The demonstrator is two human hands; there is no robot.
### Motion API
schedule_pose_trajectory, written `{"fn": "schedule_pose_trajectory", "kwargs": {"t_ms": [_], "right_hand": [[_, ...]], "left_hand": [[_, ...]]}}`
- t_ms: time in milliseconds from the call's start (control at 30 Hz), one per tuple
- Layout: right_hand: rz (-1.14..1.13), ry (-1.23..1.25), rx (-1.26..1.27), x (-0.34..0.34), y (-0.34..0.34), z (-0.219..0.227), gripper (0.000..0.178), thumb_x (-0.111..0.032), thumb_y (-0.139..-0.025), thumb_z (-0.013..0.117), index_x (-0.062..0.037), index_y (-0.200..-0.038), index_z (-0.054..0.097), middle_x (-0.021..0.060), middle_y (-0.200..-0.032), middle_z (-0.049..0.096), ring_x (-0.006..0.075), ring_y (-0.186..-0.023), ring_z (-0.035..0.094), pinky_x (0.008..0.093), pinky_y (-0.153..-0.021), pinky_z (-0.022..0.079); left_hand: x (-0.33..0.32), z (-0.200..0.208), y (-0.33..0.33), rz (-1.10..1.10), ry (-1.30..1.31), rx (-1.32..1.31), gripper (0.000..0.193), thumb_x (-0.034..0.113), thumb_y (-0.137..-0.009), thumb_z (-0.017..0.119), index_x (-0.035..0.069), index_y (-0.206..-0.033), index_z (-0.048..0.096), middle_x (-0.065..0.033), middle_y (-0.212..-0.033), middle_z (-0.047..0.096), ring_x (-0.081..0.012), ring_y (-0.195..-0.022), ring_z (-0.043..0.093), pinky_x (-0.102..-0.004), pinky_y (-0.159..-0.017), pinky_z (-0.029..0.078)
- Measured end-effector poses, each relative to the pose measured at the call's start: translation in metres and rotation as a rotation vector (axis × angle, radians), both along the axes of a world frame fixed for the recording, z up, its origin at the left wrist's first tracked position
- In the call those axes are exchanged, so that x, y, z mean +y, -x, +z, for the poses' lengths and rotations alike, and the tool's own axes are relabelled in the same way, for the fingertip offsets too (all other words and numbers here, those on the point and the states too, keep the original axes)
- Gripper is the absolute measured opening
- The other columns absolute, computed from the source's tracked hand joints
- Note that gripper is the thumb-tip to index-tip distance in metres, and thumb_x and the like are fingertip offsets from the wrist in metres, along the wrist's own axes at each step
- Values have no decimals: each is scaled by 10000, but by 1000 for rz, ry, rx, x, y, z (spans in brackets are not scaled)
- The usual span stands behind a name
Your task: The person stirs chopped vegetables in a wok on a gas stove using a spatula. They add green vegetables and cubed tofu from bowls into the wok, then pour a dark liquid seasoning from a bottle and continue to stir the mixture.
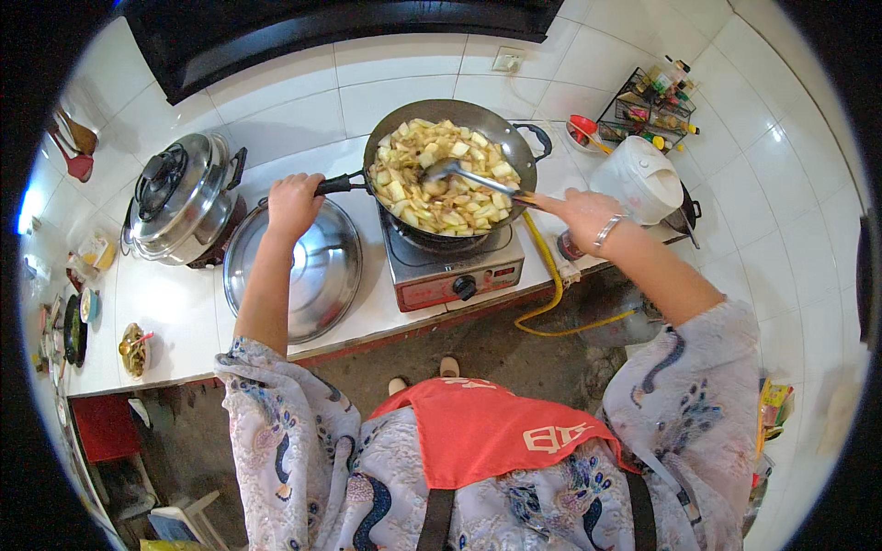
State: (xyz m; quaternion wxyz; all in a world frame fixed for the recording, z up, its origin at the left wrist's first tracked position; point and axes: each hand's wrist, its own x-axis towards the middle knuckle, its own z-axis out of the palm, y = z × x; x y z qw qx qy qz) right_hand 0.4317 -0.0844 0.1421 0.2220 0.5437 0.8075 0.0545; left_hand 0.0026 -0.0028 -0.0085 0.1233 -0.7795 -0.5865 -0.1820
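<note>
A dark wok [528,156] full of pale chopped vegetables [441,188] sits on a single-burner gas stove [452,268]. My left hand [292,204] grips the wok's black handle [342,184] at its left side. My right hand [581,213], with a metal bracelet on the wrist, holds the handle of a metal ladle [473,176]. The ladle's bowl rests in the food near the middle of the wok.
A large steel lid [322,275] lies on the white counter [175,312] left of the stove. A lidded steel pot [179,197] stands further left. A white rice cooker [640,179], a red bowl [582,129] and a bottle rack [654,106] are at the right. A yellow gas hose [551,285] hangs down.
</note>
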Motion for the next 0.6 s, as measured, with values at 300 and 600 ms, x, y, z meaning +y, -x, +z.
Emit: {"fn": "schedule_pose_trajectory", "kwargs": {"t_ms": [300,600], "right_hand": [[75,13,-262,-18,-5,84,597,-101,-803,605,-308,-1334,427,145,-909,612,303,-866,638,418,-673,517],[8,18,-68,21,-7,62,544,-37,-764,559,-216,-1276,525,185,-942,635,343,-844,631,422,-738,504]], "left_hand": [[-11,-2,10,47,45,12,292,194,-742,690,141,-1024,638,-67,-843,631,-278,-847,600,-421,-750,449],[3,-2,-3,16,44,-10,276,191,-745,685,138,-1013,645,-68,-845,633,-277,-856,600,-417,-757,448]]}}
